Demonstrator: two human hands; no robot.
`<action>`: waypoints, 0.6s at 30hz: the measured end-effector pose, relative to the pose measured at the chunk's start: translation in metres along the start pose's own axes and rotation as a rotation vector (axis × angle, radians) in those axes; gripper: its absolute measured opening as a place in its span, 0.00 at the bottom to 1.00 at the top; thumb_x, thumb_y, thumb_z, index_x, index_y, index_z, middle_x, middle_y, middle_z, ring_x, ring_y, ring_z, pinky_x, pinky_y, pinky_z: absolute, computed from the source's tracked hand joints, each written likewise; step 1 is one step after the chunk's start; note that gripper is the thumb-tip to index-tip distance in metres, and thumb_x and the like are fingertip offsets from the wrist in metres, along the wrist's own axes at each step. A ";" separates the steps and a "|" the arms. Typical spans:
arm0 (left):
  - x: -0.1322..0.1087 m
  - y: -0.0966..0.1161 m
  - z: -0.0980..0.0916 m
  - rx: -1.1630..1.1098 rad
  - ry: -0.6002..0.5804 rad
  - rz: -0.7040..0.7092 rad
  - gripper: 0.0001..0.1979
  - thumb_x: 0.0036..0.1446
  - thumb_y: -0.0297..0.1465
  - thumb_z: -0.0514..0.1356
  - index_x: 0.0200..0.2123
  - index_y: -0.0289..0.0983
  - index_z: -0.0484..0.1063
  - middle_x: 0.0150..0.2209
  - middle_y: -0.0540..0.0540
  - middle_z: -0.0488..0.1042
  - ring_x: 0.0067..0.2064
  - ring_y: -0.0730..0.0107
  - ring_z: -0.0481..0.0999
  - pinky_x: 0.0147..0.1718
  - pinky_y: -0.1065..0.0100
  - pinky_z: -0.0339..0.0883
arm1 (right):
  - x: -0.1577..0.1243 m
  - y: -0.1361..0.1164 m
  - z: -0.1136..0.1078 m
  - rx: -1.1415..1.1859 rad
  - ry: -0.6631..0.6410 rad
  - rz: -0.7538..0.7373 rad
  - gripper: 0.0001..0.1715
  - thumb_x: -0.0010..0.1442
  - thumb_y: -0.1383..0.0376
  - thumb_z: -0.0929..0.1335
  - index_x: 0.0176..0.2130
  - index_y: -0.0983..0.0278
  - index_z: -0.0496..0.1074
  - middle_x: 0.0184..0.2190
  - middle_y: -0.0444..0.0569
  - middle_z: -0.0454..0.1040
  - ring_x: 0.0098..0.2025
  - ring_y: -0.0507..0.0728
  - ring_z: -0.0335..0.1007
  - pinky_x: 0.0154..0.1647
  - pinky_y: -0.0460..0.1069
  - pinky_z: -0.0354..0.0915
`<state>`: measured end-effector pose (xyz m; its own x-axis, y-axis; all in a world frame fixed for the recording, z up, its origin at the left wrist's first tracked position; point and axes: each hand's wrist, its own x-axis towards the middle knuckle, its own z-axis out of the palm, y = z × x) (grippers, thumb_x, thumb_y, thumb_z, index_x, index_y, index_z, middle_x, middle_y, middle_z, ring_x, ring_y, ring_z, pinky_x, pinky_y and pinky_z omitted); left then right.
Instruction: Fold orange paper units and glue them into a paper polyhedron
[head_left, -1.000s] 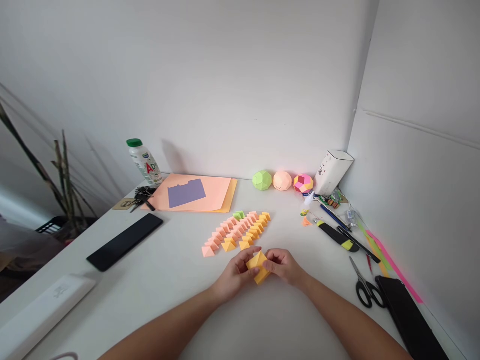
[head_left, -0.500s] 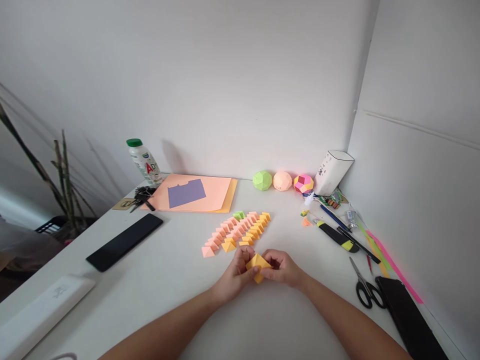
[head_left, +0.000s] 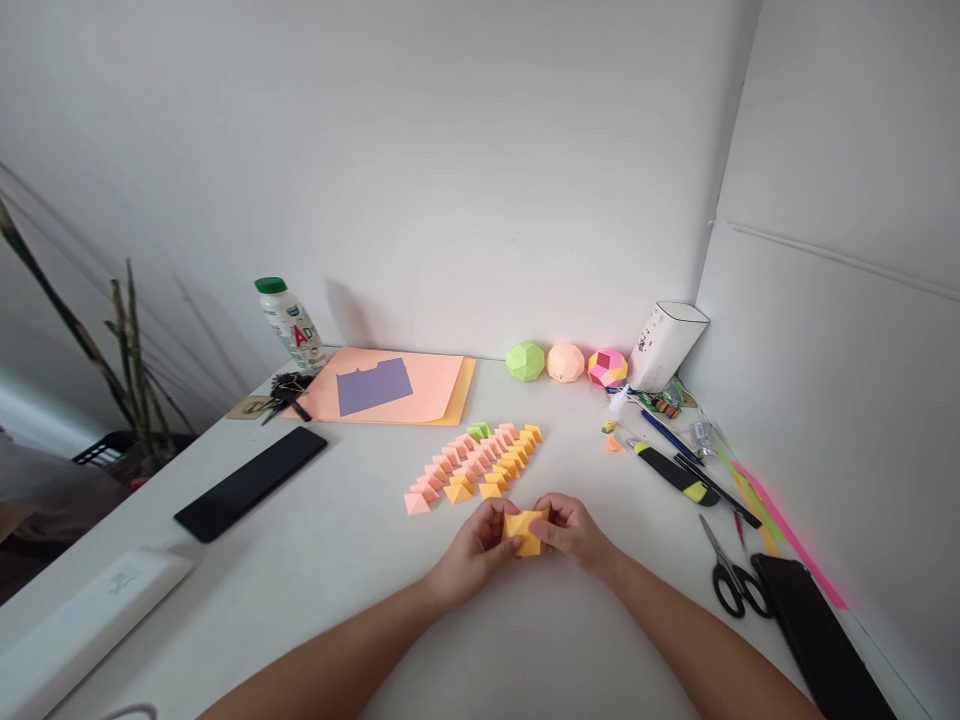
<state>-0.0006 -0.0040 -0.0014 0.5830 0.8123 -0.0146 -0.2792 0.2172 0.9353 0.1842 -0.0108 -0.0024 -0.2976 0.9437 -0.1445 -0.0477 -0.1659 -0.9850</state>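
Observation:
A small folded yellow-orange paper piece (head_left: pixel 525 532) is pinched between both hands just above the white table (head_left: pixel 337 560). My left hand (head_left: pixel 472 555) grips its left side with thumb and fingers closed. On the right side my right hand (head_left: pixel 574 530) is closed on it too. Just beyond the hands lie rows of several small folded paper units (head_left: pixel 472 462), pink and orange with a green one at the far end.
Peach paper sheets with a purple cut-out (head_left: pixel 390 388), a bottle (head_left: pixel 289 322), keys (head_left: pixel 281 392) and a black slab (head_left: pixel 251 482) lie left. Three paper balls (head_left: pixel 564 362) and a white box (head_left: pixel 667 343) stand at the back. Pens, a cutter (head_left: pixel 675 472) and scissors (head_left: pixel 731 578) lie right.
The paper piece has been turned in my fingers, from a diagonal diamond to a flatter, squarer face. Both hands shifted slightly away from me.

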 end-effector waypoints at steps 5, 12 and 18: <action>0.002 -0.001 0.001 -0.084 0.106 0.046 0.15 0.50 0.35 0.64 0.32 0.40 0.57 0.31 0.53 0.69 0.33 0.73 0.71 0.32 0.69 0.63 | 0.001 0.001 0.000 -0.003 0.000 -0.010 0.16 0.49 0.57 0.72 0.29 0.65 0.67 0.22 0.41 0.67 0.22 0.49 0.61 0.22 0.44 0.56; -0.003 -0.004 0.001 0.036 0.085 0.111 0.11 0.53 0.32 0.61 0.30 0.39 0.58 0.33 0.51 0.68 0.35 0.71 0.71 0.34 0.68 0.65 | 0.000 -0.001 0.002 -0.044 -0.005 0.024 0.18 0.50 0.55 0.71 0.26 0.64 0.63 0.20 0.40 0.66 0.20 0.48 0.60 0.22 0.44 0.56; -0.003 -0.008 -0.002 0.362 0.077 0.205 0.09 0.55 0.33 0.57 0.40 0.40 0.68 0.38 0.45 0.69 0.40 0.64 0.70 0.40 0.62 0.67 | -0.001 0.003 0.003 -0.129 -0.029 0.020 0.17 0.50 0.57 0.71 0.25 0.64 0.62 0.19 0.39 0.64 0.20 0.47 0.55 0.20 0.43 0.51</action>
<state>-0.0017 -0.0071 -0.0095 0.4807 0.8599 0.1716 -0.0893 -0.1466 0.9852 0.1815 -0.0126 -0.0047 -0.3245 0.9317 -0.1633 0.0811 -0.1446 -0.9862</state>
